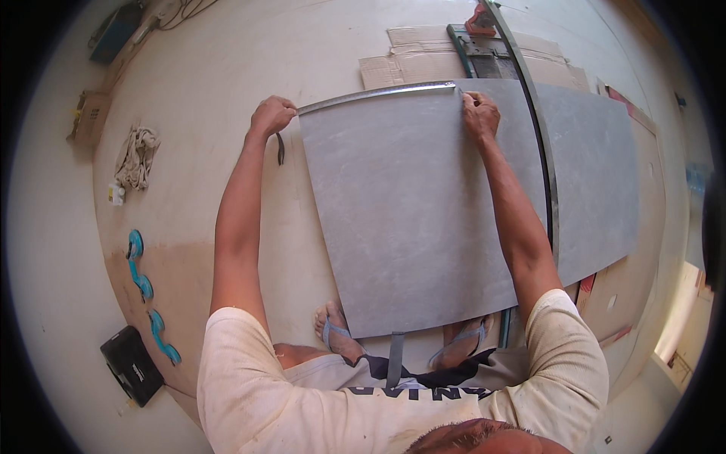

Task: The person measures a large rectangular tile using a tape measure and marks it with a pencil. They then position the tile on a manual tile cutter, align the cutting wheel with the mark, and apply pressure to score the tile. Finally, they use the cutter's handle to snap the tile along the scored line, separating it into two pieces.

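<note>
A large grey tile (408, 212) lies on the floor in front of my feet. A thin shiny metal strip (378, 94), like a tape measure blade, runs along its far edge. My left hand (271, 115) is closed in a fist at the strip's left end, just off the tile's far left corner. A dark loop (280, 147) hangs from that hand. My right hand (480, 113) rests on the tile's far right corner, and its fingertips pinch the strip's right end.
A long tile cutter rail (546, 166) runs along the tile's right side, with a second grey tile (597, 174) beyond it. Flattened cardboard (412, 60) lies at the back. On the left are a rag (136, 155), blue suction lifters (141, 266), a black case (130, 365) and a small box (89, 117).
</note>
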`<action>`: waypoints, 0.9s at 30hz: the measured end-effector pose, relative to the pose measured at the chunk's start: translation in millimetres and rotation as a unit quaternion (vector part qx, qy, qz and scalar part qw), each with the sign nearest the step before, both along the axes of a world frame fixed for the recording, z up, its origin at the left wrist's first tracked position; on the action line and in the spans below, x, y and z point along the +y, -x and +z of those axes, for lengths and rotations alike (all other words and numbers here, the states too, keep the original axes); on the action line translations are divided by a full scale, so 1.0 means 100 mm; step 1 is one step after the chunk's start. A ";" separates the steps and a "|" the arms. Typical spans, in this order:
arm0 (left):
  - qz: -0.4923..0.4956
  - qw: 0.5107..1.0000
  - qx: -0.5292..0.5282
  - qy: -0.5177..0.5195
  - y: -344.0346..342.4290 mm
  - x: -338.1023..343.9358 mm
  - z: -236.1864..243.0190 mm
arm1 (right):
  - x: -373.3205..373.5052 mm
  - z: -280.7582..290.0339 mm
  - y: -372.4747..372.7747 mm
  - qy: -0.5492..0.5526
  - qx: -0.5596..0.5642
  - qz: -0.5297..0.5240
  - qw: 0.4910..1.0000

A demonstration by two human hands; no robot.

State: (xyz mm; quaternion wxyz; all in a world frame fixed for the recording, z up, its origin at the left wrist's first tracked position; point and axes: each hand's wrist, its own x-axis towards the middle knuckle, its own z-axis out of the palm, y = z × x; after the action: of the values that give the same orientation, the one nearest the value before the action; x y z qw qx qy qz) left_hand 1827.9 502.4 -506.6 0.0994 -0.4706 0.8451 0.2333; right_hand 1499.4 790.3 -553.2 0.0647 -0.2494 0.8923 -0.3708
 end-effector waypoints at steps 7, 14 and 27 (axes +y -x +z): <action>0.018 0.999 -0.011 -0.026 0.04 0.02 0.07 | -0.06 0.10 -0.04 -0.047 -0.030 -0.009 0.998; -0.001 1.000 -0.003 -0.005 0.00 0.03 0.06 | -0.10 0.08 -0.02 -0.060 0.008 0.029 0.998; 0.003 1.000 -0.008 -0.012 -0.02 -0.01 0.01 | -0.17 0.10 -0.01 -0.081 0.029 0.068 0.994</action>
State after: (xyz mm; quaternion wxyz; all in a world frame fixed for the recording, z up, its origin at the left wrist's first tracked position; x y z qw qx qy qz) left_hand 1829.8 501.2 -506.0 0.1110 -0.4737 0.8401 0.2396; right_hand 1500.5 773.4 -543.1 0.0839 -0.3142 0.9017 -0.2848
